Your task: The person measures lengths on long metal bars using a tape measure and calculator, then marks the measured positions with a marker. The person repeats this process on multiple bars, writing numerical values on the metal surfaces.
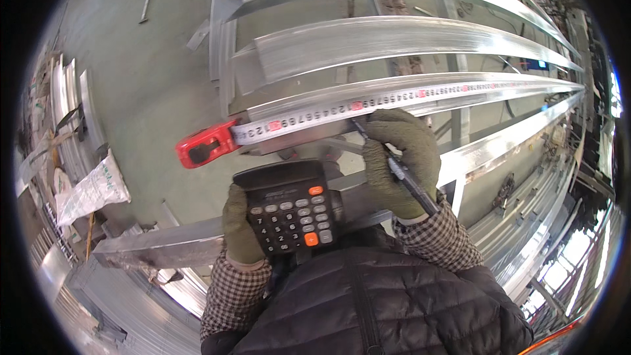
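Observation:
A black calculator with grey and orange keys sits in my left hand, whose gloved fingers wrap its left edge. My right hand, also in a green glove, is closed around a dark marker pen. The pen's tip points up and left, close to the lower edge of a silver metal bar; whether it touches cannot be made out. Along that bar lies the extended white blade of a tape measure. Its red case rests at the bar's left end, with neither hand on it.
Further silver profiles run side by side beyond the measured bar. Nearer me, a metal beam passes behind the calculator. A white sack and stacked profiles lie at the left, and more long profiles at the right.

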`<state>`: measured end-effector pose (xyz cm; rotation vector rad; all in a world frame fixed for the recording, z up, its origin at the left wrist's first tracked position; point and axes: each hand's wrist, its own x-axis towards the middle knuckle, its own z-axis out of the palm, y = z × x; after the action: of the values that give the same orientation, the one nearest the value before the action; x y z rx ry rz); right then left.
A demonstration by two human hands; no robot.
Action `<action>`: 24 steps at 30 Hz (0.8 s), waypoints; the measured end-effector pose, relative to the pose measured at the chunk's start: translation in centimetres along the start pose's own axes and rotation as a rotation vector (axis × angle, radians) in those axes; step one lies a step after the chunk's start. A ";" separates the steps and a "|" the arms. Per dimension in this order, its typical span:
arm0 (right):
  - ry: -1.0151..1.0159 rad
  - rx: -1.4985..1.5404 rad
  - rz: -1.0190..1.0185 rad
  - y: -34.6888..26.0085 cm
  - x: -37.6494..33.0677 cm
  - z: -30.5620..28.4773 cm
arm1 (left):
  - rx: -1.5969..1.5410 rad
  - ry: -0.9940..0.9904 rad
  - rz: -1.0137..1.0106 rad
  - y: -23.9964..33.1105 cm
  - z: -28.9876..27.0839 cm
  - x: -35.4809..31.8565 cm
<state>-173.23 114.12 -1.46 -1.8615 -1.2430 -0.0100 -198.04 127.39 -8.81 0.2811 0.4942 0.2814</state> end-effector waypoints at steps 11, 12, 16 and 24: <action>0.089 -0.117 -0.017 -0.5 -0.7 0.4 | 0.105 0.143 0.022 0.0 -0.2 -0.6; 0.089 -0.124 -0.022 -0.5 -0.6 0.4 | 0.057 0.134 0.037 -0.1 0.1 -0.6; 0.077 -0.088 -0.047 -0.4 -0.3 0.4 | -0.006 0.186 0.068 -0.4 1.0 -0.7; 0.087 -0.071 -0.106 -0.3 0.1 0.5 | 0.047 0.085 0.039 -0.2 -0.3 -0.9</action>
<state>-173.68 114.56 -1.56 -1.8336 -1.2941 -0.1930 -198.97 126.98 -8.74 0.3258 0.5799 0.3210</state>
